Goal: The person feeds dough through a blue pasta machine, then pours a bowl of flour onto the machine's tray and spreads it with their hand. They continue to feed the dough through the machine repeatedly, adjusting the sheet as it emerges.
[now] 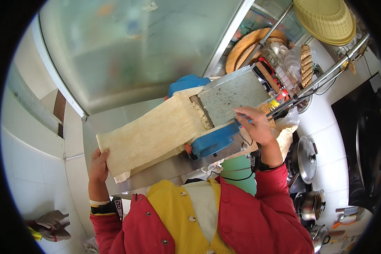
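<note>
A wide, pale dough sheet (152,135) stretches from the rollers of a blue-sided dough sheeter (214,141) down to the left. My left hand (98,165) grips the sheet's far-left edge, with the thumb on top. The end of the sheet hangs over, and a lower flap shows beneath it. Scraps of dough cling beside the metal roller (197,106). Behind the roller, the sheeter's sloping metal feed tray (233,95) holds no dough. My right hand (256,125) hovers by the tray's near edge and the blue side cover, fingers apart and holding nothing.
The machine stands on a stainless steel table (111,122) against a frosted glass panel (139,54). A metal rack rail (320,74) with yellow baskets (325,22) rises at right. Lidded pots (306,160) stand lower right. A black cable (235,178) hangs near my body.
</note>
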Demonstrator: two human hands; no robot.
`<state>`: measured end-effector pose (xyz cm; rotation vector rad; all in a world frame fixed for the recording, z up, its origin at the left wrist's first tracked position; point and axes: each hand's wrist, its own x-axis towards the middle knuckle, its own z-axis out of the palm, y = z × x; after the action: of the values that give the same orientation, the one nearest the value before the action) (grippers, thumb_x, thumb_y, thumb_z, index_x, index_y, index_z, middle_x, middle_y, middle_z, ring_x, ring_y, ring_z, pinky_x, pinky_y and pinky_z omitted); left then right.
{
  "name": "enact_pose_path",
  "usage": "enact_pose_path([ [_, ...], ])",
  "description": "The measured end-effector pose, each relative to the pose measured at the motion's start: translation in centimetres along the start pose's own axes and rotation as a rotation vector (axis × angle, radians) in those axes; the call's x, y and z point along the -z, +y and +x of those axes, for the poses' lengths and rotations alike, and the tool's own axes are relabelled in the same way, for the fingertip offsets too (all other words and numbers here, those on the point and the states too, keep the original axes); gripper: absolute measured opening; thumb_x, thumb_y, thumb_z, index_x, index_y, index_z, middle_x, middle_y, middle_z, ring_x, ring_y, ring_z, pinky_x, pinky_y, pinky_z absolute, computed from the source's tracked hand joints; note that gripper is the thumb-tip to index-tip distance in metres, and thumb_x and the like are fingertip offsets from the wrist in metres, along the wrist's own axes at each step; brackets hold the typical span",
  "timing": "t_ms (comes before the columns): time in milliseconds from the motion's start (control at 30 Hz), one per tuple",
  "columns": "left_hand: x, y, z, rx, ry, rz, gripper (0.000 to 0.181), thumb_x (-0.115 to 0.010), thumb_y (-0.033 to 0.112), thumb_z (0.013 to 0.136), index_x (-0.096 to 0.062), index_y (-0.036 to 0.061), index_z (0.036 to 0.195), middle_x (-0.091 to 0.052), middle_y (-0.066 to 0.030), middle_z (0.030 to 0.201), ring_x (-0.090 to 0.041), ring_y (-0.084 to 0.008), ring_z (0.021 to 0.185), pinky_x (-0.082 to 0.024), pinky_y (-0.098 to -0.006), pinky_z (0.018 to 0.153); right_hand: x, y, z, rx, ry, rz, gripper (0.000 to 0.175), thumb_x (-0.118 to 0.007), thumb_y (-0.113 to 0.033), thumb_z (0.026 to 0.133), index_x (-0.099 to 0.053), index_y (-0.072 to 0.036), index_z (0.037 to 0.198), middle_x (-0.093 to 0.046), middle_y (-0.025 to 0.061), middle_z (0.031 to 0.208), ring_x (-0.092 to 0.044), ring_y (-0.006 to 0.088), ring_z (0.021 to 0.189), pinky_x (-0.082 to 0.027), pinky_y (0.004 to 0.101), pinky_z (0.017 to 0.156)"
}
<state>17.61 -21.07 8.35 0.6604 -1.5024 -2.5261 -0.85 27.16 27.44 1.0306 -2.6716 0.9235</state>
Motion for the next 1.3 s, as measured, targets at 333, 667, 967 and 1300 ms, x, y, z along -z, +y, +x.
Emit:
enact_pose_path([
  [333, -1.8, 0.3, 0.2, -0.006, -0.015, 0.015, 0.027, -0.054, 0.01, 0.099, -0.057, -0.0041, 0.122, -0.068, -0.0125, 0.111, -0.068, -0.0214, 0.097, -0.056, -0.034, 0.085, 0.9, 5.7, -7.5, -0.363, 0.29, 0.353, 0.021, -0.064, -0.003, 0.093, -0.068, 0.005, 0.111, -0.071, 0.0078, 0.093, -0.065, 0.0113, 0.083, -0.051, 0.0241, 0.075],
  [667, -2.4, -0.3, 1.3, 0.0, -0.019, 0.071, 0.029, -0.055, 0.011, 0.099, -0.056, -0.0053, 0.123, -0.067, -0.0142, 0.115, -0.067, -0.0219, 0.101, -0.055, -0.0342, 0.088, 2.5, 0.5, 1.8, 0.14, 0.334, -0.676, 0.02, -0.07, -0.023, 0.084, -0.07, -0.004, 0.091, -0.066, 0.0128, 0.086, -0.062, 0.0349, 0.087, -0.05, 0.0436, 0.077],
  [967, -2.6, -0.5, 0.9, -0.021, -0.078, 0.028, 0.029, -0.052, 0.008, 0.099, -0.055, -0.0059, 0.124, -0.066, -0.0139, 0.116, -0.066, -0.0208, 0.1, -0.055, -0.0331, 0.088, 0.2, 1.7, 5.3, -0.21, 0.017, -0.707, 0.048, -0.048, -0.05, 0.097, -0.072, -0.009, 0.093, -0.068, 0.0178, 0.099, -0.063, 0.0395, 0.096, -0.05, 0.0483, 0.087],
  [1300, -3.7, -0.6, 1.2, 0.013, -0.134, 0.045, 0.028, -0.052, 0.008, 0.099, -0.056, -0.0052, 0.124, -0.067, -0.0139, 0.112, -0.068, -0.0217, 0.097, -0.057, -0.0345, 0.085, -0.3, 1.5, 6.3, -0.582, -0.236, -0.829, 0.049, -0.042, -0.047, 0.099, -0.073, -0.008, 0.099, -0.07, 0.0171, 0.105, -0.063, 0.0394, 0.103, -0.049, 0.0481, 0.091],
])
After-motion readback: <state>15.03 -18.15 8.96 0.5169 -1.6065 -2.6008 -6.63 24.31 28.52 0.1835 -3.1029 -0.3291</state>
